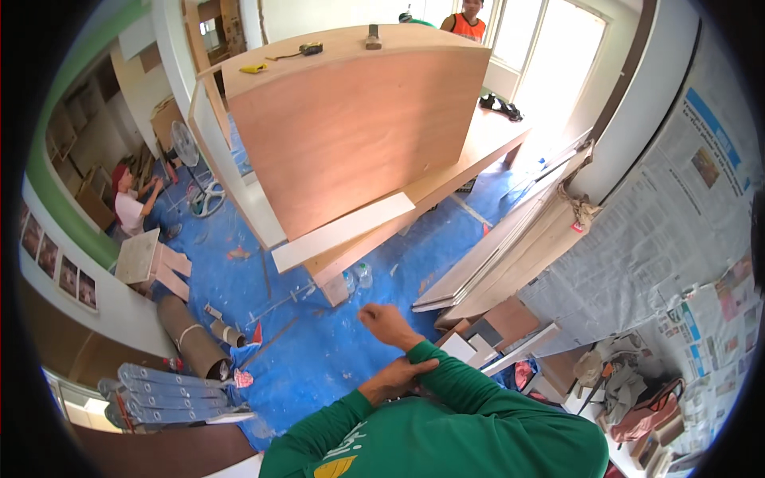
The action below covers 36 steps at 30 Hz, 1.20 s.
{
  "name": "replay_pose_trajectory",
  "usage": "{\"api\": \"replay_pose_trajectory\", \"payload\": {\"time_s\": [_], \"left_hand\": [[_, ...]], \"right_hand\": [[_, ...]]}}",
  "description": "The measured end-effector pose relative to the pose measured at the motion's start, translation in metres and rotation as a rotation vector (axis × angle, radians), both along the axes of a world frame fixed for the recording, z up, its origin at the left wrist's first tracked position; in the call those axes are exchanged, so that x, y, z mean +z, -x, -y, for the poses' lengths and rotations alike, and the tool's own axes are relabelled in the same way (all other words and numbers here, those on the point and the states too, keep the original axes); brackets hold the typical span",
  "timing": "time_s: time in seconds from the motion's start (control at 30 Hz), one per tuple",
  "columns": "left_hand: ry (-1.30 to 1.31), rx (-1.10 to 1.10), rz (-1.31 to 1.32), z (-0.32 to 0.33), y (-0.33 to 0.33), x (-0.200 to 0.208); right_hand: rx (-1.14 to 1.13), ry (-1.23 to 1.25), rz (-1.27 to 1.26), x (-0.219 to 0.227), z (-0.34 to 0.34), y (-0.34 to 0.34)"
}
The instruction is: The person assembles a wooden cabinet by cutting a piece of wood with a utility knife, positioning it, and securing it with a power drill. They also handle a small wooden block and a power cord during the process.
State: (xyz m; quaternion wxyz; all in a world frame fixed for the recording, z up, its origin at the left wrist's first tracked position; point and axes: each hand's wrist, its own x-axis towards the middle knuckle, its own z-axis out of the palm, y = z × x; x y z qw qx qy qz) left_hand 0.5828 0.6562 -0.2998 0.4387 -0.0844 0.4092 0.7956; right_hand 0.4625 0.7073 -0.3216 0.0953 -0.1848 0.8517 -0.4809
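Observation:
My left hand (398, 376) is wrapped round the green sleeve (434, 368) of my right forearm, just behind the wrist. In front of it, my right hand (388, 325) is held in the air with its fingers curled in, and nothing shows in them. Past my hands stands a large plywood box (358, 135) on a wooden workbench (478, 159). A white strip of board (344, 231) lies along the bench edge against the box. On top of the box are a hammer (373, 37), a tape measure (311, 48) and a small yellow tool (253, 68).
Blue sheeting (279, 382) covers the floor. Plastic bottles (364, 276) stand below the bench. Long boards (510, 247) lean at the right; a folded ladder (171, 394) lies at left. One person (131, 199) sits by a fan (185, 145); another (466, 24) is behind the box.

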Motion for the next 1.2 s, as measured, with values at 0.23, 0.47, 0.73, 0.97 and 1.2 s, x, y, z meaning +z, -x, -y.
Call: {"api": "replay_pose_trajectory", "payload": {"time_s": [0.23, 0.47, 0.73, 0.97, 1.2], "left_hand": [[-0.178, 0.073, 0.117, 0.033, 0.033, 0.004], [0.203, -0.072, 0.080, 0.057, 0.138, -0.022], [0.486, 0.032, -0.098, 0.061, 0.255, -0.003], [0.788, 0.141, -0.474, 0.129, 0.333, 0.050], [1.029, 0.344, -1.067, 0.164, 0.462, 0.216]], "right_hand": [[0.154, -0.134, 0.115, -0.047, 0.025, 0.020], [0.262, -0.121, 0.104, -0.067, 0.031, 0.114], [0.424, -0.409, 0.024, -0.200, -0.079, 0.219], [0.195, -0.485, 0.295, -0.140, -0.138, 0.236], [0.269, -0.628, 0.103, -0.191, -0.170, 0.231]]}}
